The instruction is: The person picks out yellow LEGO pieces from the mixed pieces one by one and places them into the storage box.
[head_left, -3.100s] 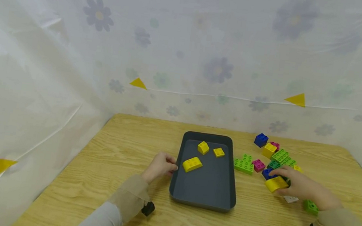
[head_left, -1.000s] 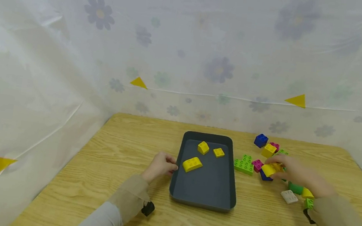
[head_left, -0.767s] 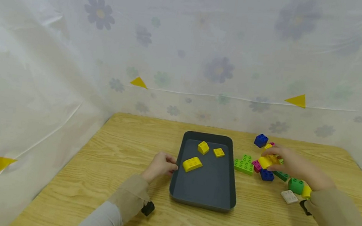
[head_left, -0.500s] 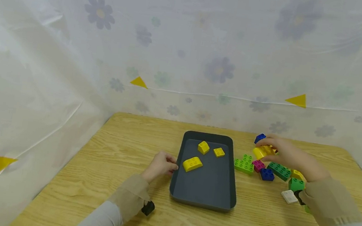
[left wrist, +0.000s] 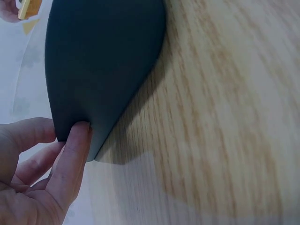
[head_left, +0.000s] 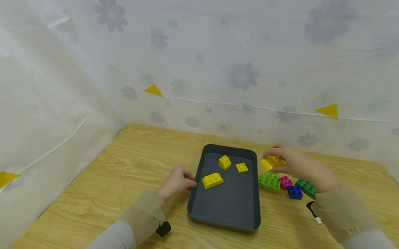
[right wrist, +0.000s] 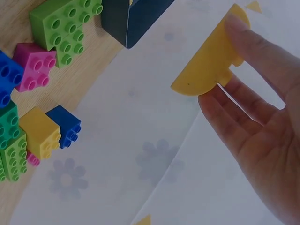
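Observation:
My right hand holds a yellow curved building block between thumb and fingers, above the table just beyond the right rim of a dark grey tray. Seen in the right wrist view, the block's rounded side faces away from the palm. At the tray's left edge, my left hand pinches the rim; the left wrist view has thumb and fingers on either side of the wall. Inside the tray lie a yellow arched block, a yellow sloped block and a flat yellow brick.
Right of the tray sit a lime green brick, a magenta brick, a blue brick and a dark green brick. My right arm covers part of the pile; the right wrist view also shows a yellow block there.
My right hand has lifted the yellow curved block from the pile and carried it leftward and away from me, close to the tray. My left hand and the tray stay where they were.

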### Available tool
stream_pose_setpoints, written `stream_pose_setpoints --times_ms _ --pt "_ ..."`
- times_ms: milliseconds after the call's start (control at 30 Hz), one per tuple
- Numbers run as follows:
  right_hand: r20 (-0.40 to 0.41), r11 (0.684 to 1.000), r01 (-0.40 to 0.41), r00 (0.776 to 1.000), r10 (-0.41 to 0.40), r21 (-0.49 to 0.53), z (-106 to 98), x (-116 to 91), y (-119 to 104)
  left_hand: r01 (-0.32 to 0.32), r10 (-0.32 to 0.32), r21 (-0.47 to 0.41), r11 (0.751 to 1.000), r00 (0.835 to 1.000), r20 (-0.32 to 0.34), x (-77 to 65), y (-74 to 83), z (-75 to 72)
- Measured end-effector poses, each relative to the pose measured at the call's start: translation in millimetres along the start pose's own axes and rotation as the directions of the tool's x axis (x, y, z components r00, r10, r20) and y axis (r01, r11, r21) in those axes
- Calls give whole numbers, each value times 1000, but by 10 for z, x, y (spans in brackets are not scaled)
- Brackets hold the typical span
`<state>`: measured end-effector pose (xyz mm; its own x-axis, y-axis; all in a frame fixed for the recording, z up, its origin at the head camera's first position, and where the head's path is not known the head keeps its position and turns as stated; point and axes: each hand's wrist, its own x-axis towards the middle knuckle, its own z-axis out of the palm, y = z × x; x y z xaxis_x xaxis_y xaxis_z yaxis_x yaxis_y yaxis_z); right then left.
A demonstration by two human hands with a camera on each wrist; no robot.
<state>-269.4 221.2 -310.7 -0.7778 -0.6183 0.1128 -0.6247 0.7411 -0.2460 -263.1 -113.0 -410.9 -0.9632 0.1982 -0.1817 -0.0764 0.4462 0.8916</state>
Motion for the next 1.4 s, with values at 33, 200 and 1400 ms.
stream_pose_setpoints --times_ms 33,200,1400 --pt "2 1000 7 1000 -7 3 11 21 -18 2 -2 1 1000 1000 0 1 -3 0" --pt "4 999 19 1000 -19 40 76 131 -75 9 -9 -4 1000 1000 -4 10 -20 3" --pt "271 984 -178 946 176 -18 795 930 -293 -10 10 -15 1000 1000 -4 1 -29 -15"
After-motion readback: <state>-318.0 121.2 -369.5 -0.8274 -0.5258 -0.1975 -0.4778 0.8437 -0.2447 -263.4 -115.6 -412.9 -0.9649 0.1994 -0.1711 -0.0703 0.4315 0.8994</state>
